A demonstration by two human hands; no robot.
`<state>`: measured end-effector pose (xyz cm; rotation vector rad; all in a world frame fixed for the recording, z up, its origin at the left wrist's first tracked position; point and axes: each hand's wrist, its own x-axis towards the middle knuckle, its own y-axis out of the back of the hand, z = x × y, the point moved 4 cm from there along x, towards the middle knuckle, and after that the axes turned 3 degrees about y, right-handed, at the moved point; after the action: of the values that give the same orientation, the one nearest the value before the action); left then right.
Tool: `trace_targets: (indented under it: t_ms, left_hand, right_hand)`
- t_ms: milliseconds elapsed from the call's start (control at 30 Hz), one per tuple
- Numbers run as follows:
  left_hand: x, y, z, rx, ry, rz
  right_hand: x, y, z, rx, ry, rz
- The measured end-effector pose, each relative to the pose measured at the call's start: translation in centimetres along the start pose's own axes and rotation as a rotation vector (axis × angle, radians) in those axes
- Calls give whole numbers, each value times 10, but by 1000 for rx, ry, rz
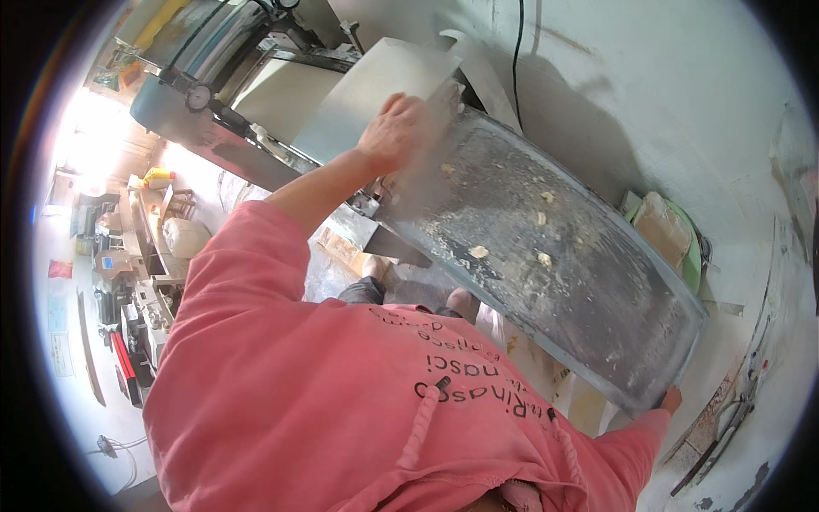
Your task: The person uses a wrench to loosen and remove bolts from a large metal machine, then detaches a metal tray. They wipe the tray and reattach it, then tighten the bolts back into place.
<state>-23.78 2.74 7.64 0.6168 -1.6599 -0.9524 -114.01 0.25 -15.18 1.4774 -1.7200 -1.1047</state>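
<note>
My left hand [397, 132] is over the far left end of a long grey metal bed [627, 316], beside the machine. Its fingers curl inward but blur with motion, and whether anything is in them is hidden. Right by that hand, a pale flat sheet or plate [375, 72] slants up at the machine's outlet. At the bed's near right corner, my right hand [671, 399] grips the edge, and only part of it shows. Several pale yellowish crumbs [479, 253] and whitish dusty smears lie scattered over the bed's worn surface.
A machine with rollers and a round gauge [199, 97] fills the upper left. Along the right runs a white wall [665, 68] with a hanging black cable [518, 60]. A green and brown object [670, 230] leans behind the bed. Cluttered workbenches [141, 239] stand at the left.
</note>
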Motion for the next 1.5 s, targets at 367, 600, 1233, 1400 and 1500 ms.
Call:
trace_targets:
  t_ms: [367,600,1233,1400,1500]
  left_hand:
    - [-213,-91,161,-1903,1060,-912]
    - [-137,-102,163,-2120,1556,-666]
    - [-299,242,60,-2059,787,311]
    - [-481,356,92,-1980,1000,514]
    - [-496,396,135,-1937,1206,625]
  right_hand:
    - [-163,81,8,331,-575,292]
    - [-306,83,-31,314,-781,518]
    - [-314,37,-337,616,-178,168]
    - [-364,28,-507,416,76,-37]
    - [-370,46,-572,394,179,-155]
